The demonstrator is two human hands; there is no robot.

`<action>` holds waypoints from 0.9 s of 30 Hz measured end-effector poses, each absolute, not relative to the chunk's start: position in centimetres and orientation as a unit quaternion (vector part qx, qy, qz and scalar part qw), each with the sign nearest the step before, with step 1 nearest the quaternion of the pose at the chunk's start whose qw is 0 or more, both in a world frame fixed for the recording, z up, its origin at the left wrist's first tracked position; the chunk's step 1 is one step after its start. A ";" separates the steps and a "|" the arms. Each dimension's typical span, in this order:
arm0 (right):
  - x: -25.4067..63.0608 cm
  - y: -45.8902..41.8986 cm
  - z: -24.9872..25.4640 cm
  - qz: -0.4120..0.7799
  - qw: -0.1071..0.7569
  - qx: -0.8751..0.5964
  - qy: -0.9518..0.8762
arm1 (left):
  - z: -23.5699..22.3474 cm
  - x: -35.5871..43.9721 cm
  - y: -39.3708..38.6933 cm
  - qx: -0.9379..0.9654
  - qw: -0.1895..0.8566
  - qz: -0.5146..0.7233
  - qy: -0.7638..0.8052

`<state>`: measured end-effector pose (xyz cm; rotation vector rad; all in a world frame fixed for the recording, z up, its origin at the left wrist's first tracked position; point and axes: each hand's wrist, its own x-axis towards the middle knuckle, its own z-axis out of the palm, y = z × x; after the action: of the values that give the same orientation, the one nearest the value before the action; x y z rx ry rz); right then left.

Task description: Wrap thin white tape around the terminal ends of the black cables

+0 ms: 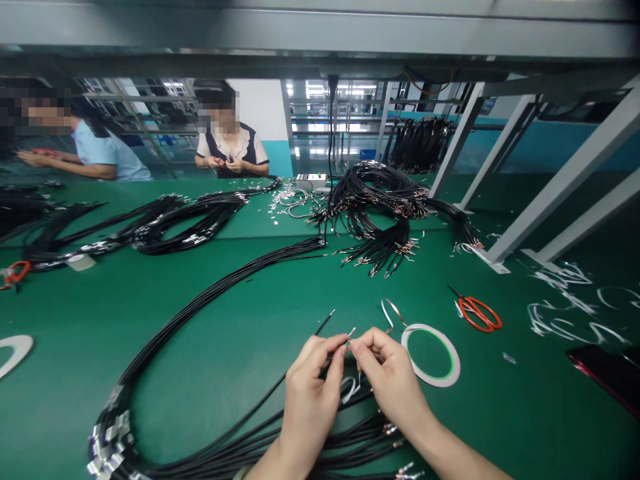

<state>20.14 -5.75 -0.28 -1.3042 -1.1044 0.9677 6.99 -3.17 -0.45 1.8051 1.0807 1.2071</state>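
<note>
My left hand is closed, its thumb and forefinger pinching a black cable close to its bare, light-coloured tip. Right against those fingertips, my right hand is closed in a pinch as well; whatever small piece sits in its fingers is hidden. A thin white strip curls below the hands. Another loose cable end sticks out beyond the left hand. Under both wrists run several black cables with metal-tipped ends, part of a long curved bundle wrapped with silvery tape pieces at lower left.
A white tape roll lies beside my right hand, with orange-handled scissors beyond. White scraps litter the right side near grey metal legs. Coiled cables lie across the back. Two people work opposite.
</note>
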 end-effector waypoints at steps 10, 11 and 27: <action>20.2 -5.6 -0.6 0.397 0.545 -0.558 -0.484 | -0.8 7.4 -3.0 0.585 0.502 0.459 0.442; 20.2 -5.7 -0.6 0.394 0.544 -0.559 -0.486 | -0.8 7.4 -2.9 0.578 0.509 0.458 0.444; 20.1 -5.7 -0.9 0.333 0.553 -0.552 -0.528 | -1.0 7.1 -3.2 0.652 0.405 0.451 0.456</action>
<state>20.12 -5.67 -0.90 -1.3057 -1.2483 0.7873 7.11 -3.18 -1.04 1.6465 1.1503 1.1381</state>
